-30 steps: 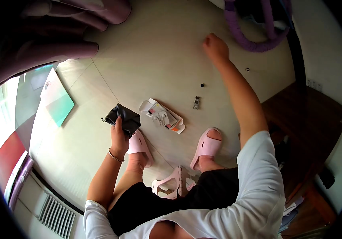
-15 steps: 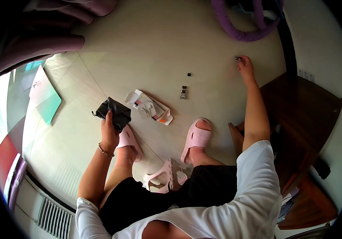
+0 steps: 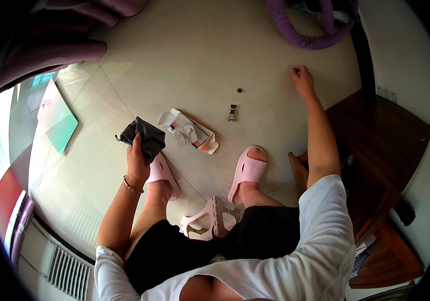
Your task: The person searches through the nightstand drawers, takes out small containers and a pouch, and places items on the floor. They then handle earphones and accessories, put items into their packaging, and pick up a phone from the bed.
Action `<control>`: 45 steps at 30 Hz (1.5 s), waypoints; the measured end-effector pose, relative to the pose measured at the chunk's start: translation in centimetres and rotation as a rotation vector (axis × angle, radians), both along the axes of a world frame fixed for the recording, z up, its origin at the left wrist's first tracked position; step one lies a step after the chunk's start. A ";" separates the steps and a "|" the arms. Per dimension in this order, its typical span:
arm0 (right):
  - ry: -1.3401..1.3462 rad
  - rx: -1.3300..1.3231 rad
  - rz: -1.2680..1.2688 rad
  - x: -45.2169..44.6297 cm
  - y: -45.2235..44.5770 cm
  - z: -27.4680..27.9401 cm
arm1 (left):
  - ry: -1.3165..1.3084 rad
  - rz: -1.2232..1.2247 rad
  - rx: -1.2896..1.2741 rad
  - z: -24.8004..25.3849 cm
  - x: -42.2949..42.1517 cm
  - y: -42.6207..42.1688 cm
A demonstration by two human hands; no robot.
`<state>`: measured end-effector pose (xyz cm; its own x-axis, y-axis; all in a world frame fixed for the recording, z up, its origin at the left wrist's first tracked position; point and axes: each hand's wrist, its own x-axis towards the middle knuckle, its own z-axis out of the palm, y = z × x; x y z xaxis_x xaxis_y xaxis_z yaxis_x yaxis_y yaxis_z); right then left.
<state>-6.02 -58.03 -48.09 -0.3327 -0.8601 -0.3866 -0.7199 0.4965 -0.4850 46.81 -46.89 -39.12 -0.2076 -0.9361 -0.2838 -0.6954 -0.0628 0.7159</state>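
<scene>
My left hand [image 3: 137, 158] is closed on a black drawstring pouch [image 3: 147, 138], held above the floor near my left slipper. Out to the right, my right hand [image 3: 303, 82] is closed around a small dark object [image 3: 296, 71] with a shiny part; its kind is mostly hidden by my fingers. On the floor between my hands lie a small grey and black clip-like piece [image 3: 232, 113] and a little round dark piece [image 3: 239, 91]. An opened small box [image 3: 206, 142] with white wired earphones [image 3: 189, 133] on it rests just right of the pouch.
Pink slippers [image 3: 250, 170] are on my feet, with a pink folding stool [image 3: 202, 220] between my legs. A dark wooden cabinet [image 3: 380, 130] stands at the right. A purple wrapped ring [image 3: 300, 40] is at the top right, and a green-white folder [image 3: 59, 123] at the left.
My right hand has shifted slightly left and up, its fingers turning so the small object shows less. My left hand keeps the pouch in nearly the same place.
</scene>
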 end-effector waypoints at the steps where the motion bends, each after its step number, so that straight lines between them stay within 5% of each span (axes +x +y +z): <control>1: -0.183 0.022 -0.042 1.5 -0.5 1.3 | -0.001 0.003 0.000 0.3 -0.2 -0.1; 5: -1.156 -0.055 -0.225 9.5 -0.8 6.8 | 0.161 0.115 0.076 2.0 -1.7 -0.9; 11: -1.523 0.066 -0.031 17.5 -0.4 14.2 | 0.217 0.126 0.160 1.1 -0.5 -0.7; 14: -1.509 0.063 0.117 20.1 0.2 16.8 | 0.041 -0.015 -0.161 3.1 -1.1 -1.5; 15: -1.464 0.077 0.160 20.8 0.3 17.5 | 0.121 0.090 -0.015 2.8 -1.3 -1.3; 17: -1.351 0.047 0.222 22.8 0.8 18.9 | 1.156 0.894 0.541 7.6 -5.2 -3.9; 20: -1.262 0.002 0.305 25.9 1.7 19.5 | 1.341 1.000 0.950 6.8 -3.8 -4.6; 25: -1.090 -0.099 0.395 30.0 3.1 20.4 | 1.290 1.078 0.958 8.7 -5.4 -5.5; 27: -0.989 -0.155 0.542 30.8 3.5 20.9 | 1.393 0.816 0.949 8.1 -4.8 -5.1; 30: -0.740 -0.276 0.734 31.9 4.0 20.5 | 1.407 0.763 0.864 8.6 -5.2 -4.9; 34: -0.671 -0.282 0.630 32.2 3.3 19.3 | 1.280 0.679 0.770 8.4 -4.7 -4.6; 37: -0.879 -0.345 0.485 33.0 3.4 19.0 | 1.223 0.707 0.798 7.6 -4.5 -4.0; 45: -0.692 -0.331 0.577 34.2 3.6 19.6 | 1.152 0.736 0.836 8.0 -4.7 -3.8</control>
<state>28.18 -54.40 -28.46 0.3872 -0.9208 -0.0467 -0.3122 -0.0833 -0.9464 42.11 -50.66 -31.09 -0.2584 -0.5940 -0.7618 0.5229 -0.7491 0.4067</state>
